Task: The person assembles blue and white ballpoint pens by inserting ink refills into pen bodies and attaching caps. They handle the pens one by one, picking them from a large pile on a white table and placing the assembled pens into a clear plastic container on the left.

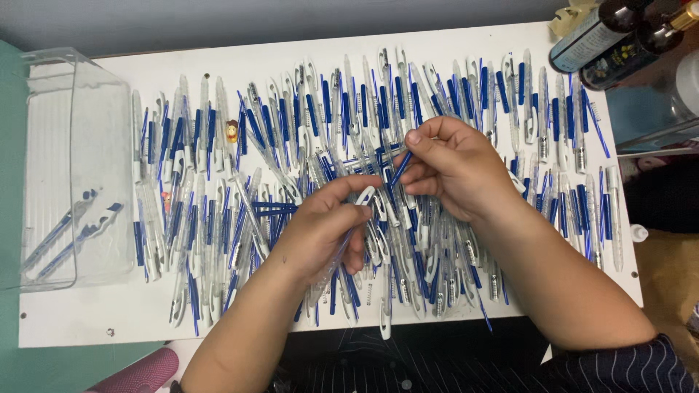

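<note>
Forearms, two, bare, entering from the near edge over a dark striped sleeve (641,364). Left hand (328,225): curled around a clear pen barrel (336,256), thumb and forefinger pinching its white clip end. Right hand (451,171): fingertips pressed together on a blue refill (401,168), just beyond the left thumb. To do well: keep barrel and refill in line, grip light. Pen parts (218,182), white and blue, many, spread under and around both hands across the white table (87,320). Clear tray (73,167), well left of the left hand, holding a few pens. Bottles (604,36), far beyond the right hand. Open room: bare strip near the left forearm only.
</note>
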